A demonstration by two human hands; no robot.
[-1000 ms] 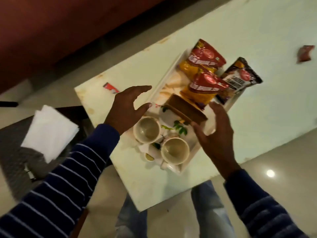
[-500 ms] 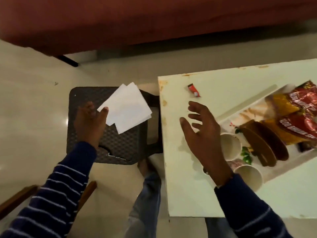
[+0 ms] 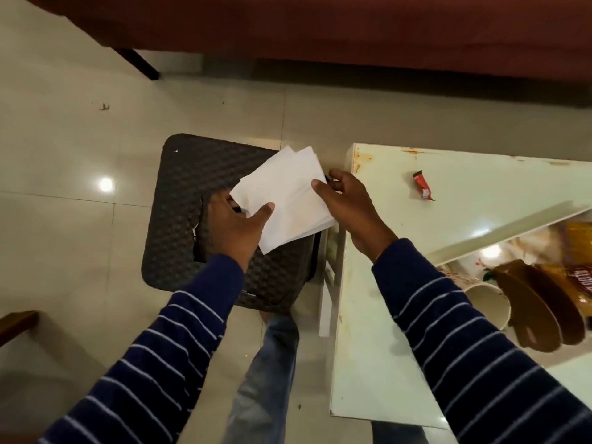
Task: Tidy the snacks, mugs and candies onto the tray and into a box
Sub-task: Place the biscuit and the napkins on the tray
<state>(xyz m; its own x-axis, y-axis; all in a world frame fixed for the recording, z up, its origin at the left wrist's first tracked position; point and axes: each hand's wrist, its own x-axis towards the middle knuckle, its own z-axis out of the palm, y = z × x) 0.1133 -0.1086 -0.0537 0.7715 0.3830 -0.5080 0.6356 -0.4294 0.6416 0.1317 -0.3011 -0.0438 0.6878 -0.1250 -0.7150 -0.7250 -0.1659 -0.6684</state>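
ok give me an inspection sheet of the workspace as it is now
surface: white table, stained near its far corner, mostly bare at the near end
job's things: tray at the right edge holds a mug, brown coasters and a snack packet; one red candy lies loose on the table, off the tray
clutter: white napkins over a dark woven stool
grippers: left hand and right hand both grip the napkins
cables: nothing seen
surroundings: tiled floor, red sofa beyond
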